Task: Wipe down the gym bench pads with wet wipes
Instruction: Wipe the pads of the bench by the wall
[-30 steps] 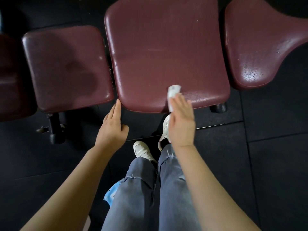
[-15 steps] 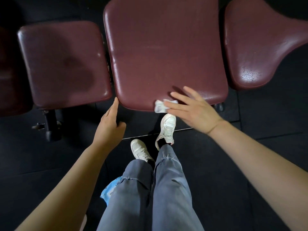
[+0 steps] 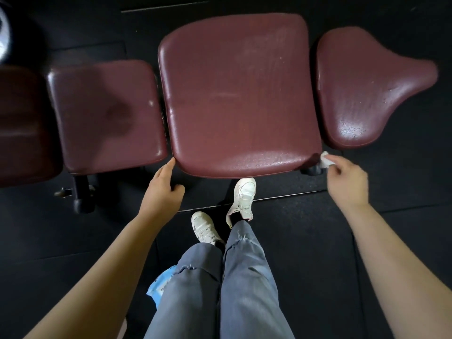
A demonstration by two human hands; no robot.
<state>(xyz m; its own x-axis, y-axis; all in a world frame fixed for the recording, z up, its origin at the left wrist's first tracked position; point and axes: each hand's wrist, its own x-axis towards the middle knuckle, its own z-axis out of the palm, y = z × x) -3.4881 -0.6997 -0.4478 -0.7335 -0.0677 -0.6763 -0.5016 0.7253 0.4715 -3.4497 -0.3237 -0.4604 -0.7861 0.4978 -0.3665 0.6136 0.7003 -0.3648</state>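
Observation:
A large maroon middle bench pad [image 3: 239, 99] fills the centre, shiny and wet along its near edge. A smaller maroon pad [image 3: 105, 113] lies to its left and a tapered maroon pad [image 3: 362, 91] to its right. My right hand [image 3: 347, 182] pinches a crumpled white wet wipe [image 3: 326, 160] at the middle pad's near right corner. My left hand [image 3: 162, 189] is relaxed, its fingertips touching the near left corner of the middle pad.
A blue wet-wipe packet [image 3: 161, 282] shows beside my left leg. My white shoes [image 3: 241, 196] stand just under the middle pad's edge. A black bench leg with a knob [image 3: 82, 194] sticks out under the left pad. Black rubber floor mats [image 3: 318, 241] surround everything.
My right hand swept the wipe along the middle pad's near edge, from its centre to the right corner. The left hand stayed at the left corner. The camera view pulled back.

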